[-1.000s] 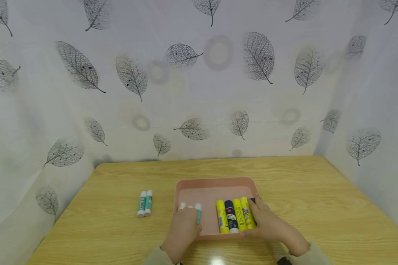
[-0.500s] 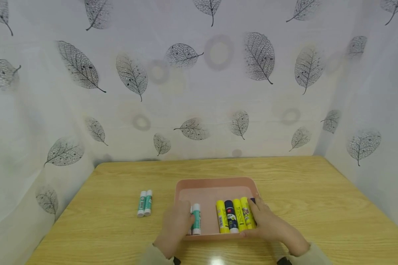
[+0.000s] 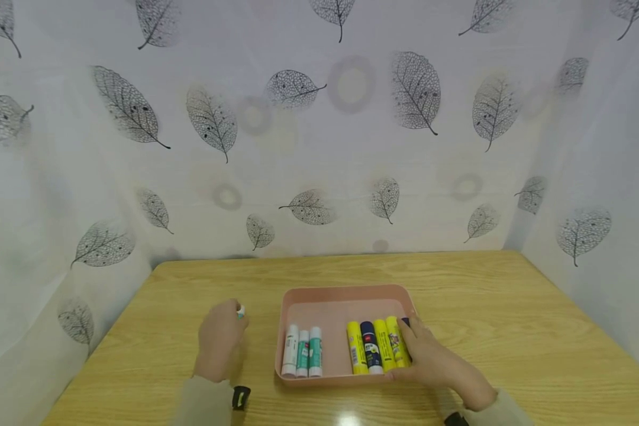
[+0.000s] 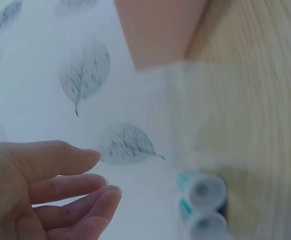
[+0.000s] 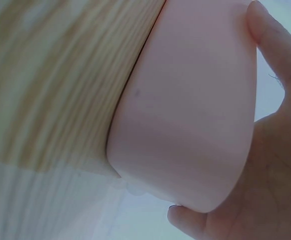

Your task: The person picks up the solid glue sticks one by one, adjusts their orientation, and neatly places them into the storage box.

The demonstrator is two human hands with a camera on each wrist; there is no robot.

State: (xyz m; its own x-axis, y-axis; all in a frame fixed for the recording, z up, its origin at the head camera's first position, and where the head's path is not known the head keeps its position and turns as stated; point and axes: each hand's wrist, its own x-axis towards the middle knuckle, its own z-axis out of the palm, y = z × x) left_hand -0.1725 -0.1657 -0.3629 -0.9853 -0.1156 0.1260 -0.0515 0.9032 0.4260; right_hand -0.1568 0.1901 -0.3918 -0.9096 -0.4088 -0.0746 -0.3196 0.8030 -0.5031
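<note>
My left hand (image 3: 220, 337) is over the pair of green-and-white glue sticks on the table, hiding most of them; one white end (image 3: 241, 310) shows past its fingers. In the left wrist view, the fingers are loosely bent and apart from the two glue sticks (image 4: 205, 192). My right hand (image 3: 431, 358) grips the near right corner of the pink tray (image 3: 346, 294), thumb at the front wall and fingers over the right rim. Inside lie a white glue stick (image 3: 290, 352) and two green ones (image 3: 309, 355) at left, with several yellow (image 3: 357, 349) and navy ones (image 3: 371, 349) at right.
The wooden table (image 3: 484, 302) carries the tray near its front. A white curtain (image 3: 319, 154) printed with leaves stands along the back and both sides.
My left hand has let go of a glue stick inside the tray at the left and moved left to the pair on the table. The right hand has stayed at the tray's corner.
</note>
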